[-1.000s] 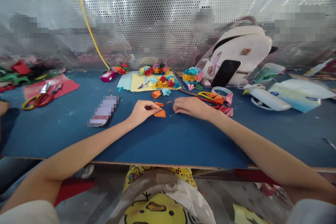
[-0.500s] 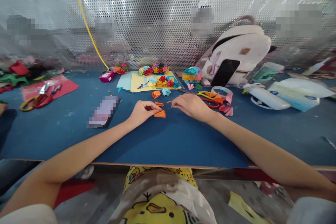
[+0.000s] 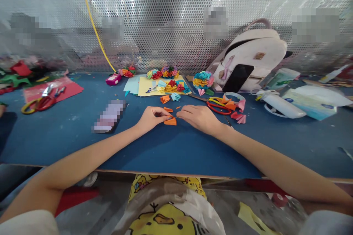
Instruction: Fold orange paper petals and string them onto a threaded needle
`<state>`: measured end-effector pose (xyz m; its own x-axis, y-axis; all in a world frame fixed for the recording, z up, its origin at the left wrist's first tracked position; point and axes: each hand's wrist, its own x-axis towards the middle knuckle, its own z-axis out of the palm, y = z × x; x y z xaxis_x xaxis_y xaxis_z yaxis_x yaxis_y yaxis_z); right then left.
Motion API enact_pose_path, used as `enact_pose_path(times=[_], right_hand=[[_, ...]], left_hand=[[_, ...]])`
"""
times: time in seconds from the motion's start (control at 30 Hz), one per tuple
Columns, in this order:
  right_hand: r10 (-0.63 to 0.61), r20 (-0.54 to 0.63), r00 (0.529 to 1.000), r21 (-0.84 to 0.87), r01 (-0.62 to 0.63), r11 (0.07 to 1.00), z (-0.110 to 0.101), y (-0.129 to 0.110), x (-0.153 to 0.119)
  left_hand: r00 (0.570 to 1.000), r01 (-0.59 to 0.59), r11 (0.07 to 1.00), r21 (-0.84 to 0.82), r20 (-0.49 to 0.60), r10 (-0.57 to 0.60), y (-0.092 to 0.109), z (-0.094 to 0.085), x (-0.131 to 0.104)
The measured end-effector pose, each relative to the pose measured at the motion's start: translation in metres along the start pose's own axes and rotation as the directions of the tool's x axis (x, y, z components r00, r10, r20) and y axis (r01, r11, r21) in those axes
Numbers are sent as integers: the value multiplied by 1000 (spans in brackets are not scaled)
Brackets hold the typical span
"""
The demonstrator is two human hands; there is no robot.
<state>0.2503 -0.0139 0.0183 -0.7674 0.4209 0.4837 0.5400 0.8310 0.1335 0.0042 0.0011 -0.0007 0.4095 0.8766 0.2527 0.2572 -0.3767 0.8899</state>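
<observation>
- Orange folded paper [image 3: 170, 121]: located between the two hands, low over the blue table [image 3: 165, 150], directly at the fingertips of the left hand [image 3: 153, 116].
- Left thumb and forefinger: pinched together on the upper left edge of the paper. Exact depth of grip hidden by the fingers.
- Long axis of the paper: roughly crosswise, left to right, near the line joining the two hands. Broad face visible on the near side of the left fingertips.
- Right hand [image 3: 200, 116]: fingertips drawn together, palm down, beside the upper right corner of the paper. Contact with that corner, and any thin item between the fingers, not determinable from this view.
- Nearer hand: left, in contact. From the right fingertips the paper lies just to the left and slightly toward the person.
- Second orange strip [image 3: 168, 109]: just beyond the left fingertips, apart from the held paper.
- Small orange sliver [image 3: 178, 107]: on the table, just beyond the right fingertips.
- Farther out: a crumpled orange piece [image 3: 164, 99] and a light blue piece [image 3: 175, 97], side by side, in front of the yellow sheet [image 3: 142, 86].
- Outer limits: phone [image 3: 109, 116] well to the left of the left hand; red-and-yellow-handled scissors [image 3: 219, 109] beyond and to the right of the right hand.
</observation>
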Motion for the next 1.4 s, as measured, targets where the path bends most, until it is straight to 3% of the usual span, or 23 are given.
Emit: enact_pose_path(times=[0.33,0.8,1.4], right_hand=[[8,-61,998,56,-5,998,5,-3,4],[10,-29,1000,109,-7,994,8,-4,3],[92,-8,996,15,-92,996,13,-7,4]], left_hand=[[999,-38,998,49,27,37,5,3,-2],[994,-109,988,108,31,106,12,10,-8],[989,-148,970,194,11,149,12,9,-8]])
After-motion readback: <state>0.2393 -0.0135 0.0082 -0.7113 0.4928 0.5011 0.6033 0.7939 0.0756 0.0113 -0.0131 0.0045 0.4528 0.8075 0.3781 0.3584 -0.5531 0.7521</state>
